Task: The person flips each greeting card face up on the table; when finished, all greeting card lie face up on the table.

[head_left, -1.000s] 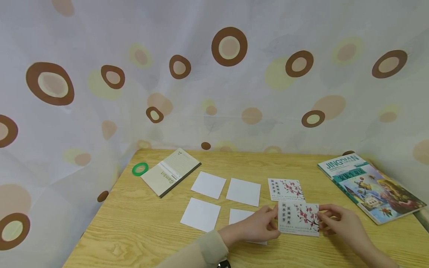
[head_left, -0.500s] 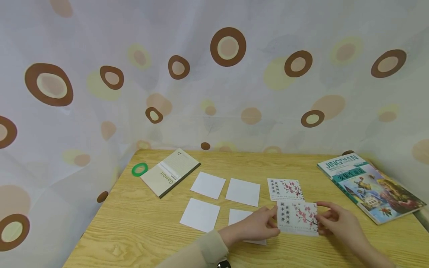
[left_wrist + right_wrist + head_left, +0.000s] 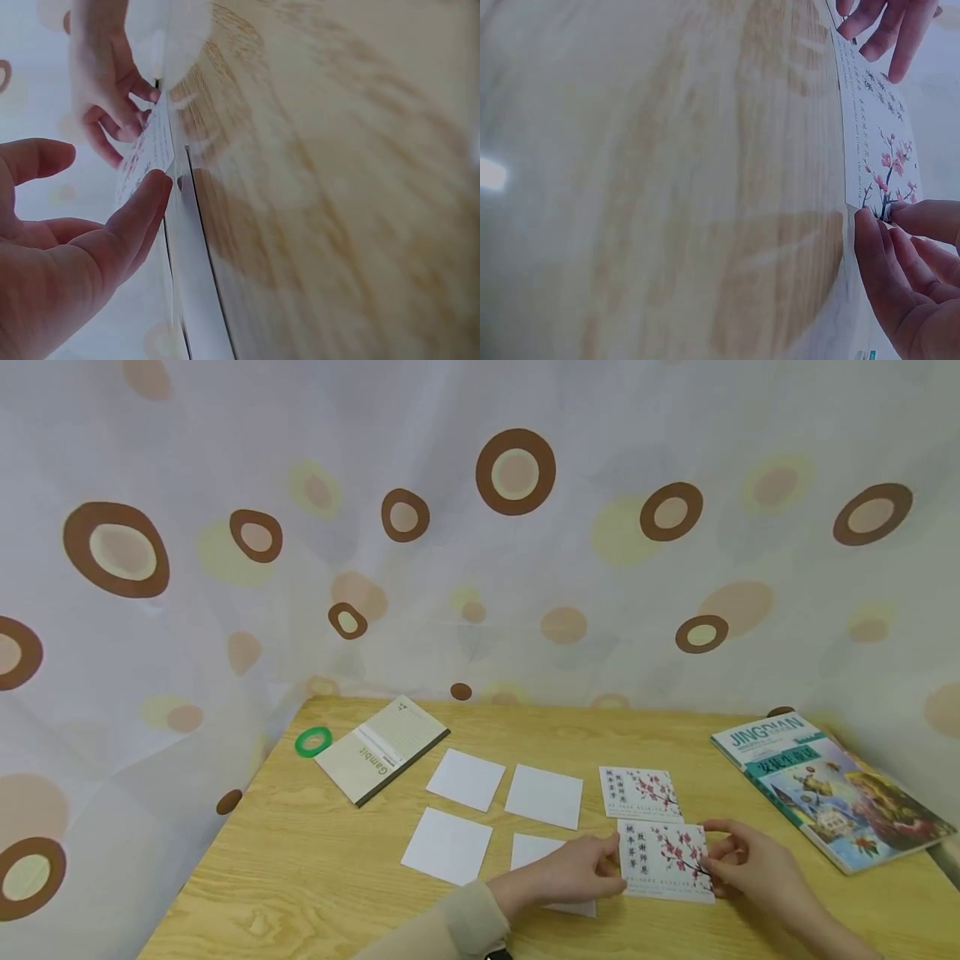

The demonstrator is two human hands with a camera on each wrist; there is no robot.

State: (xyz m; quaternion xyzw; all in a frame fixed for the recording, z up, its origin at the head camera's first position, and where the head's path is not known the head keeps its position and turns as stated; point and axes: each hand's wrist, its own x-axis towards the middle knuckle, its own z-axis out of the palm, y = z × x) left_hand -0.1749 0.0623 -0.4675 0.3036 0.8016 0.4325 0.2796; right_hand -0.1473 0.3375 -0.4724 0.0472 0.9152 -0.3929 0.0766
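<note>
A printed card [image 3: 663, 864] with dark characters and pink blossom branches lies at the front right, seemingly at or just above the tabletop. At its right edge my right hand [image 3: 757, 868] pinches the corner, thumb on top and a finger beneath, as the right wrist view shows. My left hand [image 3: 566, 872] is by the card's left edge; its fingers are fairly straight, the thumb standing apart from them in the left wrist view. Directly behind lies a matching card [image 3: 641, 793], its near edge close to the held one. Partly under my left hand is a white blank card [image 3: 532, 850].
More blank cards [image 3: 447, 845] lie left of my hands, in rough rows. Farther left are a notebook [image 3: 382, 750] and a green tape ring [image 3: 313, 742]. A magazine [image 3: 832, 789] lies at the right. Patterned cloth [image 3: 562, 568] hangs behind the wooden table [image 3: 285, 877].
The held card has come down slightly toward me and lies flatter, now just in front of the matching card instead of overlapping it in view. Both hands stay at its sides.
</note>
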